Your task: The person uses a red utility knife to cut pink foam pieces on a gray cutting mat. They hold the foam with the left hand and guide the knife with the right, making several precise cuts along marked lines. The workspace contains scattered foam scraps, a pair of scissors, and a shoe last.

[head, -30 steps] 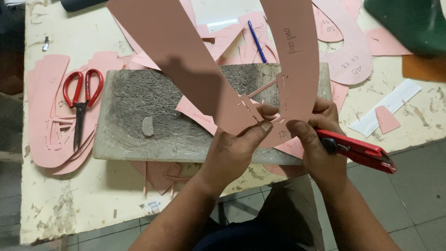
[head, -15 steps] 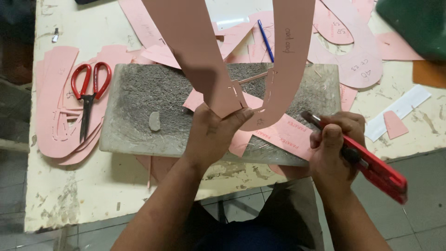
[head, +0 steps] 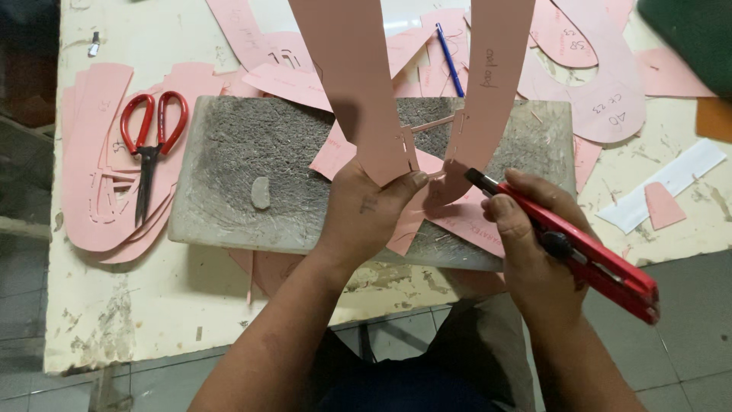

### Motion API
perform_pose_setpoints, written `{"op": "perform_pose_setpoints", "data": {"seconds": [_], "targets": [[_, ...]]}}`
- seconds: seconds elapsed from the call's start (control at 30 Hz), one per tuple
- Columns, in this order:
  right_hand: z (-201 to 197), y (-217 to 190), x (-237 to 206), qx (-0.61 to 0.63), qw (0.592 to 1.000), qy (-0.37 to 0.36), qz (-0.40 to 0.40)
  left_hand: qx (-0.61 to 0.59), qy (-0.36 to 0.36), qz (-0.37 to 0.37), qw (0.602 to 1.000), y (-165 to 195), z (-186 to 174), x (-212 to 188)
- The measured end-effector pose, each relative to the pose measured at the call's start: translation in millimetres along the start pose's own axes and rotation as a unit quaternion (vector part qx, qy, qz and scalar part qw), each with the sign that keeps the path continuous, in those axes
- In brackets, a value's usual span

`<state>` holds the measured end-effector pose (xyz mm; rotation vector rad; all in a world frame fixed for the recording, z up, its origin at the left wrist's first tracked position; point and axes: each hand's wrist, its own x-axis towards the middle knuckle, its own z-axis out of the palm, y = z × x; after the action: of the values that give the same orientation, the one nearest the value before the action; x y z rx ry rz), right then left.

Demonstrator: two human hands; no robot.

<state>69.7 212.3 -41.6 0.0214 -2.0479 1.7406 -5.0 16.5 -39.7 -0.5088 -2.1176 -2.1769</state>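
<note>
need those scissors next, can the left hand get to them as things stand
Probably not at once: the left hand grips the pink pattern piece. The red scissors lie uncovered to its left.

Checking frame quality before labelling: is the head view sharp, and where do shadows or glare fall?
Head view: mostly sharp, evenly lit; the pink cutout casts a soft shadow on the grey slab; no strong glare; the left hand, right hand and red knife look crisp.
</note>
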Motion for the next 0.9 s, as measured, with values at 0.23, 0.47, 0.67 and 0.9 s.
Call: {"op": "perform_pose_setpoints", "data": {"seconds": [0.23, 0.47, 0.67, 0.9], "targets": [[19.6, 7.7, 2.8, 0.036, 0.999, -0.007, 0.011, 0.067, 0.012, 0.001, 0.998, 4.4, -1.9, -1.8], [21.7, 15.1, 0.7, 0.011, 1.0, -0.012, -0.01, 0.071, 0.01, 0.001, 0.997, 5.7, -2.7, -3.3], [18.7, 19.3, -0.8, 0.069, 0.997, 0.0, -0.018, 0.055, 0.012, 0.017, 0.998, 4.2, -2.9, -4.7], [18.7, 20.8, -1.7, -0.001, 0.997, -0.017, -0.073, 0.015, -0.011, 0.044, 0.999, 6.6, -5.4, -7.2]]}}
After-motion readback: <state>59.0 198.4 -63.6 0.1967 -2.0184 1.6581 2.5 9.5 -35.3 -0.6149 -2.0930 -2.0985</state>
